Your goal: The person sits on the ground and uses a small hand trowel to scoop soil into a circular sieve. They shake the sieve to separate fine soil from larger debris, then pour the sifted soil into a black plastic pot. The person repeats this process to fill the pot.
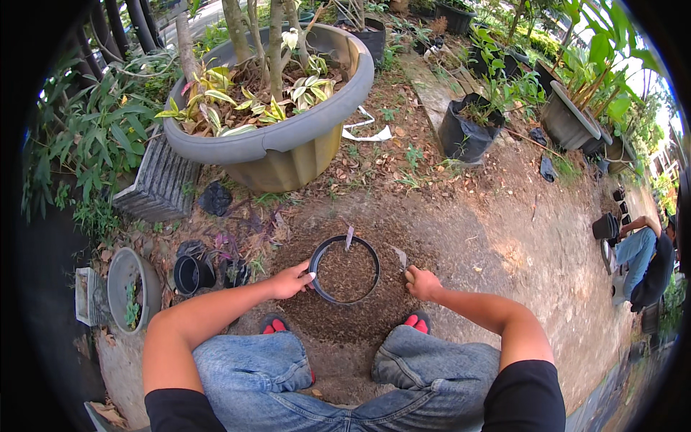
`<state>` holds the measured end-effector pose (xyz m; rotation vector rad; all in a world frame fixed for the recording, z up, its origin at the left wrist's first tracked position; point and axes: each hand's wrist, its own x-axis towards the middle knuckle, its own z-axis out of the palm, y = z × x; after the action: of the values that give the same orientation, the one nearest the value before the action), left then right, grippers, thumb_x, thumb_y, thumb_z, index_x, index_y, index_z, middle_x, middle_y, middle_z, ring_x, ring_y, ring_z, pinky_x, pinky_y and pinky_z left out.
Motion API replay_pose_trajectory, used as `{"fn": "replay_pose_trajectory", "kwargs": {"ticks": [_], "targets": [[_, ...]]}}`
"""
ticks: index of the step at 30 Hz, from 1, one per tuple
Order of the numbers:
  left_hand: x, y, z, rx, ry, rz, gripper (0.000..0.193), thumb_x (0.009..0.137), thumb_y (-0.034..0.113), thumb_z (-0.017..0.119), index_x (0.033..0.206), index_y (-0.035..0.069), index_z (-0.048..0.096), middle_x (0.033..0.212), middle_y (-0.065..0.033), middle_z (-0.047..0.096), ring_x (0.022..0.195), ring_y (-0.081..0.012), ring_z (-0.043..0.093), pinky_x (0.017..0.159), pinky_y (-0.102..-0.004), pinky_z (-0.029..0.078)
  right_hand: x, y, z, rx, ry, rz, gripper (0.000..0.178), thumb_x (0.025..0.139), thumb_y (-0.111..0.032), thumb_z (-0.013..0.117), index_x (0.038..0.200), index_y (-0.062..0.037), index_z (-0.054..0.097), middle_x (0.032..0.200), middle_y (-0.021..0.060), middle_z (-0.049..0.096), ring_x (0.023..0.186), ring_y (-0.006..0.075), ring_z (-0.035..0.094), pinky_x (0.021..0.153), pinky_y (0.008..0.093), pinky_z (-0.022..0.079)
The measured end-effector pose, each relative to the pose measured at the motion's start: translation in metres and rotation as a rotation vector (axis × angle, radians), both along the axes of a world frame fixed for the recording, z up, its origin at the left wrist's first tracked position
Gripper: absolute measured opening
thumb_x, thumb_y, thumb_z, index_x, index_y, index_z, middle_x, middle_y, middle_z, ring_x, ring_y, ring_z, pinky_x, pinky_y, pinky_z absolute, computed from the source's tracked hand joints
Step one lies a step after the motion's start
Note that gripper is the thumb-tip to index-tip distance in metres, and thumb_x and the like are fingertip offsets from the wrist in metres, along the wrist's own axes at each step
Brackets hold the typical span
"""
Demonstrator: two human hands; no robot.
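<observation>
A round black plant pot [377, 263], filled nearly to the rim with brown soil mix [348, 272], stands on the ground between my knees. My left hand [291, 281] grips its left rim, thumb on the edge and fingers low on the outer side. In my right hand [423, 284] is a small hand trowel [400, 256], its metal blade pointing away from me over loose soil just right of the pot. A pale strip like a plant label [350, 236] sticks up at the pot's far rim. Loose dark soil [327, 322] surrounds the pot.
A large planter [266, 144] with a small tree stands ahead. At left are a grey pot [152, 284], a small black pot [191, 275] and a stack of ridged trays [160, 176]. Potted plants line the far right, where another person [644, 263] crouches beside black pots.
</observation>
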<state>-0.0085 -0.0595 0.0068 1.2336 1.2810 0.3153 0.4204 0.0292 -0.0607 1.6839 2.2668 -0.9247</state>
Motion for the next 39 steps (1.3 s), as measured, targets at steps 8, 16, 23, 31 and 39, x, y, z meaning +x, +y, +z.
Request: {"fn": "replay_pose_trajectory", "kwargs": {"ticks": [8, 16, 23, 31, 39], "targets": [[0.006, 0.004, 0.028, -0.063, 0.091, -0.046, 0.053, 0.111, 0.026, 0.044, 0.16, 0.016, 0.026, 0.112, -0.0051, 0.065, 0.103, -0.0148, 0.062, 0.086, -0.0335, 0.051, 0.019, 0.001, 0.008, -0.177, 0.292, -0.246, 0.041, 0.087, -0.038, 0.079, 0.112, -0.0098, 0.065, 0.09, 0.0098, 0.069, 0.079, 0.0179, 0.064, 0.071, 0.037, 0.053], [0.001, 0.006, 0.007, 0.01, 0.037, -0.03, 0.05, 0.11, 0.03, 0.046, 0.156, 0.014, 0.033, 0.105, -0.0034, 0.066, 0.09, -0.0143, 0.059, 0.084, -0.0332, 0.05, 0.015, 0.0, 0.023, -0.066, 0.293, -0.127, 0.046, 0.09, -0.049, 0.075, 0.117, -0.0132, 0.065, 0.1, 0.015, 0.073, 0.09, 0.0286, 0.071, 0.082, 0.0425, 0.054], [0.004, 0.004, 0.02, -0.009, 0.076, -0.036, 0.049, 0.11, 0.031, 0.045, 0.155, 0.014, 0.033, 0.106, -0.0043, 0.067, 0.092, -0.0147, 0.059, 0.085, -0.0332, 0.05, 0.009, 0.002, 0.032, -0.059, 0.239, -0.172, 0.048, 0.088, -0.051, 0.074, 0.119, -0.016, 0.065, 0.104, 0.0172, 0.073, 0.098, 0.0354, 0.07, 0.087, 0.0462, 0.054], [0.005, 0.006, 0.028, -0.032, 0.105, -0.086, 0.056, 0.11, 0.027, 0.046, 0.16, 0.017, 0.024, 0.114, -0.0057, 0.065, 0.104, -0.0158, 0.063, 0.085, -0.0349, 0.051, 0.011, 0.006, 0.035, 0.016, 0.188, -0.105, 0.047, 0.087, -0.05, 0.076, 0.119, -0.016, 0.065, 0.103, 0.0175, 0.072, 0.098, 0.0372, 0.07, 0.087, 0.0462, 0.054], [0.002, 0.004, 0.013, -0.005, 0.075, -0.049, 0.057, 0.111, 0.031, 0.045, 0.161, 0.017, 0.023, 0.107, -0.005, 0.067, 0.092, -0.0153, 0.06, 0.084, -0.034, 0.051, 0.003, 0.007, 0.037, 0.007, 0.238, -0.217, 0.049, 0.087, -0.046, 0.079, 0.121, -0.0137, 0.066, 0.101, 0.0173, 0.073, 0.094, 0.0337, 0.071, 0.085, 0.0423, 0.054]]}}
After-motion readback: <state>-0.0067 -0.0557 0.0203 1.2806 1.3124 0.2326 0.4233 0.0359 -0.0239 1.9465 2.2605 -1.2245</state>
